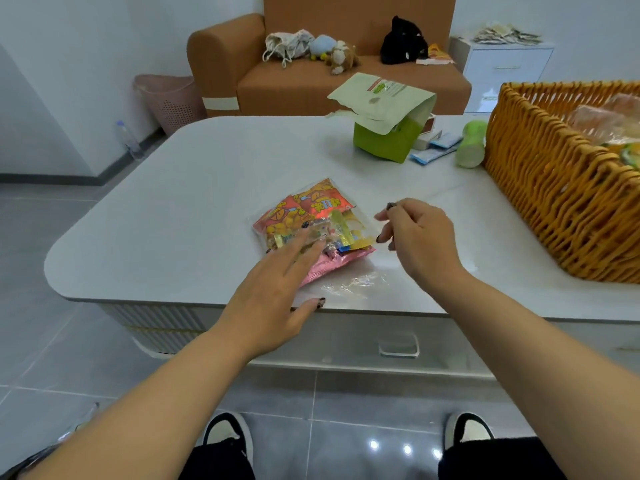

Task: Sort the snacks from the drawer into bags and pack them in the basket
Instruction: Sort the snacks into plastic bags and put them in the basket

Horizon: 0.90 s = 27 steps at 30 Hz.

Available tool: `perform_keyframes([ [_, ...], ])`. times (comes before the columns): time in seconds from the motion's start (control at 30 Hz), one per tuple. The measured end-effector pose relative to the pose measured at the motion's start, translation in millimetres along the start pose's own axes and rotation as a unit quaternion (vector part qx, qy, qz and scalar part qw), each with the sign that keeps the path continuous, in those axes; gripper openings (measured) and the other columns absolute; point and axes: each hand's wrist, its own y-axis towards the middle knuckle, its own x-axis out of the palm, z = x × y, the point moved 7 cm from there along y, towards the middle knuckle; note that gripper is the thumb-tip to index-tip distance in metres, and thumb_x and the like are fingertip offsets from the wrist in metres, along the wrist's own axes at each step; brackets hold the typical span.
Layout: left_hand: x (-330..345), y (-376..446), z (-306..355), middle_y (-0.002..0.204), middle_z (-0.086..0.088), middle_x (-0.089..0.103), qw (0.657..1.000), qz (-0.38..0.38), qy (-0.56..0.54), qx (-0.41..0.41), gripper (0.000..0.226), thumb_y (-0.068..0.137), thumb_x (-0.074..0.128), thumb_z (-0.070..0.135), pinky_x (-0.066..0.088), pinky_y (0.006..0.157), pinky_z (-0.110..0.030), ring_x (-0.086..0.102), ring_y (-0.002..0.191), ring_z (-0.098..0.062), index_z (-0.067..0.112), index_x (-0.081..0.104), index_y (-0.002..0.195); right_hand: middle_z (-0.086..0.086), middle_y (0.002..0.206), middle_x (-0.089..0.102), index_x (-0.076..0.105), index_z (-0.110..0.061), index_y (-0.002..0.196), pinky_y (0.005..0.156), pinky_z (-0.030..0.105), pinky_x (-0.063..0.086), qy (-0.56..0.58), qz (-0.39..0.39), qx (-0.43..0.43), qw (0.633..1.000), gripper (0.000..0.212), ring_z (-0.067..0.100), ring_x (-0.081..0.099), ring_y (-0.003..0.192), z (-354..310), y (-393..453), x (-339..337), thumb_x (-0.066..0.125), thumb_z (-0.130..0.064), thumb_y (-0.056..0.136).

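A clear plastic bag of snacks [323, 216], filled with red-orange and pink packets, lies on the white table [194, 188] near its front edge. My left hand [277, 289] lies flat on the bag with straight fingers. My right hand [415, 237] hovers just right of the bag, fingers loosely curled, holding nothing I can see. The bag's empty open end [356, 284] spreads toward the table edge between my hands. An orange wicker basket [540, 188] stands at the right with bagged snacks inside. The drawer [398, 344] below the tabletop is closed.
A green box under a pale green pouch [384, 98] stands at the back of the table. Blue sachets [434, 152] and a green bottle [471, 143] lie beside the basket. Behind are a brown sofa [277, 84] with soft toys, a pink bin [169, 98] and a white cabinet [505, 67].
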Motion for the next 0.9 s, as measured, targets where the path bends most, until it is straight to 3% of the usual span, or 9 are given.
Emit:
perform_keyframes([
  [0.07, 0, 3, 5, 0.156, -0.006, 0.035, 1.0, 0.008, 0.014, 0.017, 0.067, 0.09, 0.049, 0.042, 0.042, 0.107, -0.045, 0.04, 0.139, -0.025, 0.015, 0.035, 0.149, -0.007, 0.085, 0.066, 0.069, -0.017, 0.094, 0.076, 0.027, 0.048, -0.004, 0.045, -0.026, 0.999, 0.026, 0.005, 0.059, 0.077, 5, 5, -16, 0.043, -0.014, 0.095],
  [0.17, 6, 5, 7, 0.14, -0.013, 0.054, 0.997, 0.021, 0.062, 0.046, 0.049, 0.088, 0.064, 0.018, 0.05, 0.096, -0.054, 0.052, 0.13, -0.033, 0.009, 0.052, 0.135, -0.007, 0.112, 0.056, 0.064, -0.024, 0.117, 0.076, 0.005, 0.037, -0.084, 0.001, -0.069, 0.994, 0.032, 0.001, 0.053, 0.091, 16, 10, -21, 0.046, -0.01, 0.094],
  [0.3, 7, 0, 6, 0.134, -0.012, 0.061, 0.989, 0.036, 0.115, 0.086, 0.043, 0.087, 0.044, 0.007, 0.052, 0.094, -0.052, 0.057, 0.124, -0.034, 0.006, 0.065, 0.124, -0.008, 0.139, 0.045, 0.053, -0.03, 0.134, 0.102, 0.018, 0.035, -0.167, -0.142, -0.178, 0.959, 0.05, 0.006, 0.042, 0.125, 26, 1, -5, 0.058, -0.011, 0.089],
  [0.4, 4, -13, 0, 0.133, -0.009, 0.061, 0.991, 0.042, 0.088, 0.095, 0.047, 0.084, 0.041, 0.001, 0.047, 0.099, -0.049, 0.055, 0.125, -0.03, 0.007, 0.066, 0.123, -0.007, 0.154, 0.031, 0.039, -0.033, 0.145, 0.11, 0.017, 0.019, -0.232, -0.244, -0.275, 0.901, 0.068, 0.009, 0.024, 0.142, 32, -17, 11, 0.066, -0.04, 0.083],
  [0.5, 0, -27, -20, 0.139, -0.003, 0.057, 0.996, 0.034, 0.032, 0.076, 0.053, 0.087, 0.032, 0.004, 0.029, 0.115, -0.032, 0.044, 0.135, -0.018, 0.014, 0.061, 0.13, 0.0, 0.158, 0.026, 0.028, -0.027, 0.151, 0.117, 0.035, 0.024, -0.301, -0.269, -0.373, 0.836, 0.089, 0.02, 0.022, 0.146, 38, -32, 23, 0.064, -0.059, 0.076],
  [0.6, -5, -37, -33, 0.141, 0.004, 0.055, 0.997, 0.042, -0.041, 0.046, 0.045, 0.093, 0.035, 0.01, 0.023, 0.118, -0.026, 0.037, 0.139, -0.01, 0.02, 0.056, 0.131, 0.0, 0.157, 0.03, 0.026, -0.023, 0.152, 0.109, 0.047, 0.037, -0.344, -0.219, -0.436, 0.802, 0.082, 0.024, 0.029, 0.144, 42, -40, 31, 0.062, -0.051, 0.084],
  [0.73, -8, -44, -32, 0.14, 0.006, 0.054, 0.993, 0.059, -0.093, 0.039, 0.04, 0.094, 0.037, 0.013, 0.023, 0.118, -0.025, 0.037, 0.139, -0.009, 0.015, 0.06, 0.127, 0.007, 0.152, 0.038, 0.039, -0.014, 0.146, 0.103, 0.048, 0.043, -0.291, -0.142, -0.499, 0.804, 0.061, 0.025, 0.038, 0.139, 36, -52, 42, 0.06, -0.033, 0.092],
  [0.9, -8, -47, -35, 0.14, 0.004, 0.055, 0.993, 0.042, -0.088, 0.062, 0.029, 0.095, 0.048, 0.02, 0.033, 0.114, -0.037, 0.043, 0.138, -0.014, 0.013, 0.07, 0.112, 0.006, 0.145, 0.048, 0.046, -0.015, 0.141, 0.108, 0.046, 0.038, -0.315, -0.133, -0.584, 0.736, 0.043, 0.028, 0.041, 0.137, 40, -55, 58, 0.051, -0.02, 0.099],
])
